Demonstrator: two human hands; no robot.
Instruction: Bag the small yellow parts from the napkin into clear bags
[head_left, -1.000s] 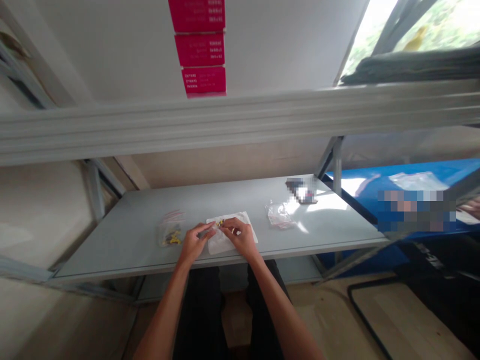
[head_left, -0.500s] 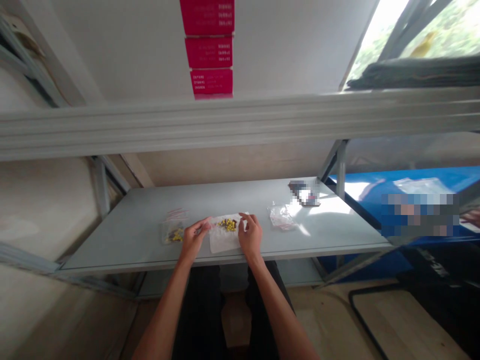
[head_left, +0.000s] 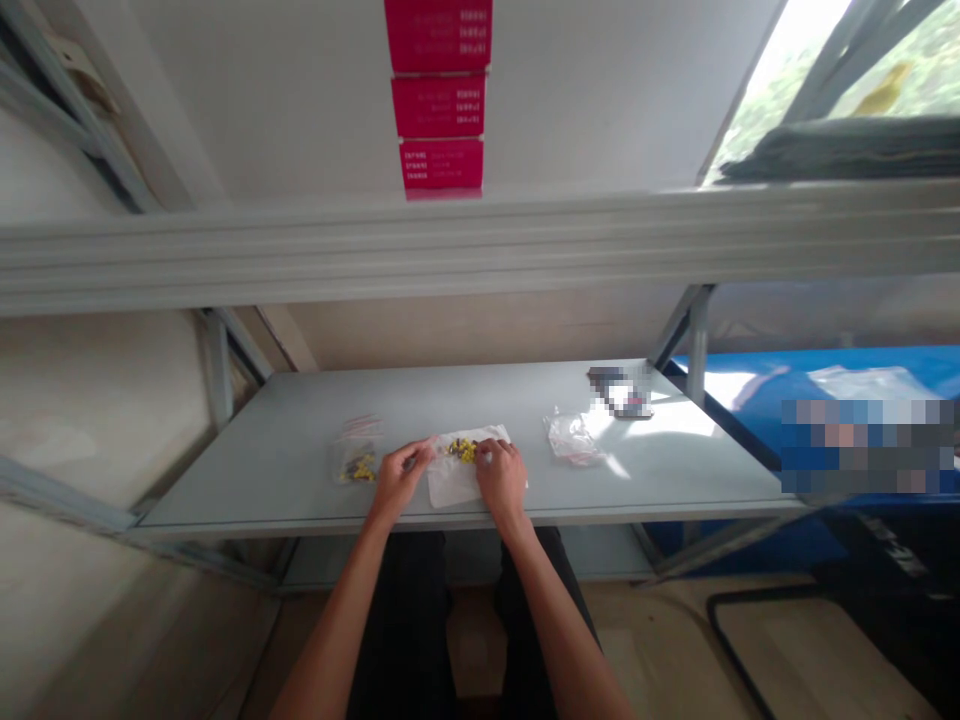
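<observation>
A white sheet (head_left: 454, 488), like paper or cloth, lies near the front edge of the table, with a small heap of yellow and dark pieces (head_left: 463, 450) on it, too small to name. My left hand (head_left: 401, 480) is at the sheet's left edge, thumb and fingertips pinched together; what they hold is too small to make out. Over the right side of the heap, my right hand (head_left: 502, 477) has its fingers curled down among the pieces, and its fingertips are partly hidden. Left of my left hand lies a see-through zip bag (head_left: 358, 455) with similar yellow and dark pieces inside.
See-through plastic bags (head_left: 574, 438) lie right of my hands on the grey table (head_left: 285, 440). A blurred-out item (head_left: 621, 392) sits behind them. Overhead runs a shelf beam (head_left: 450, 255) below red boxes (head_left: 442, 105). A blue table (head_left: 750, 385) stands at the right.
My right hand has lowered and its fingers have closed in on the heap. My left hand stays pinched at the sheet's left edge. The whole view has shifted slightly.
</observation>
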